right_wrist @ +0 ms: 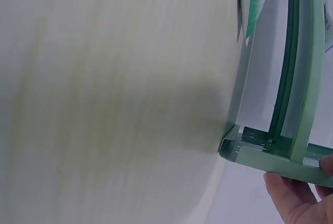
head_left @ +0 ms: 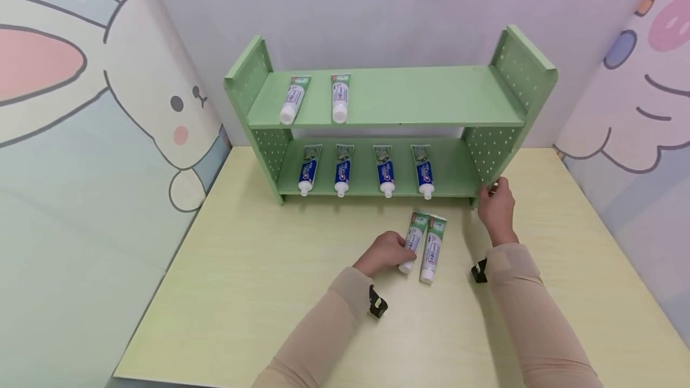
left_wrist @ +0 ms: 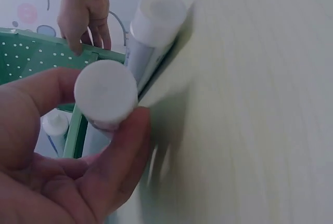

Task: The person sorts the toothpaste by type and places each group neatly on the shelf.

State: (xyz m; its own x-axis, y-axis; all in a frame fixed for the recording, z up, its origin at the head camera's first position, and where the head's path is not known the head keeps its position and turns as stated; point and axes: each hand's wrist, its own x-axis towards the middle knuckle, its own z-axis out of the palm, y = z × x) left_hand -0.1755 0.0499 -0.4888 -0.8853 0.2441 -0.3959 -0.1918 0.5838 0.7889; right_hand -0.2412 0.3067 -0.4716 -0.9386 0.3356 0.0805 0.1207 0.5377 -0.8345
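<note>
My left hand pinches a white and green toothpaste tube near its cap, between thumb and fingers. In the left wrist view the tube's round white cap faces the camera. A second white and green tube lies on the table just to the right. My right hand grips the lower front edge of the green shelf's right side panel; the right wrist view shows fingers below that panel and the thumb on top.
The two-tier green shelf stands against the wall. Two white and green tubes lie on its upper tier, at the left. Several blue and green toothpaste tubes lie in a row on the lower tier. The pale table spreads out in front.
</note>
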